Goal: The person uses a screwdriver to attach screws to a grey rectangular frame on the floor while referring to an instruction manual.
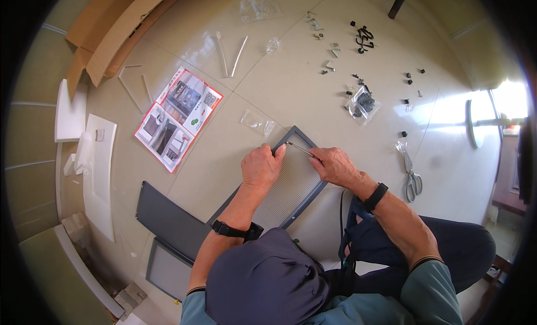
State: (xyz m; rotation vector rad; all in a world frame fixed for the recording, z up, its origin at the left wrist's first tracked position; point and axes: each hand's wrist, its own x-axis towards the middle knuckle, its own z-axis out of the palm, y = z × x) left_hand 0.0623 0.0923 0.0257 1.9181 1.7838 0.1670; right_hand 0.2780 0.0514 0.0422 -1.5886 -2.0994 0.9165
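Note:
A grey-framed mesh panel [279, 197] lies slanted on the floor in front of me. My left hand [262, 167] is closed at its far left corner, fingers curled on the dark frame. My right hand [337, 167] grips a thin metal rod-shaped tool [302, 150], which slants across the mesh. The tool's tip meets the frame beside my left thumb; its rear end is hidden in my fist. Under my left forearm lies a dark grey flat panel [170, 213], with another dark-framed panel [168, 269] nearer to me.
A printed sheet [179, 121] lies left, near white foam pieces [100, 174] and an open cardboard box [112, 34]. Ahead are two thin white strips [232, 59] and small plastic bags [257, 122]. Black fittings [364, 39], a bag of black parts [363, 104] and scissors [413, 182] lie right.

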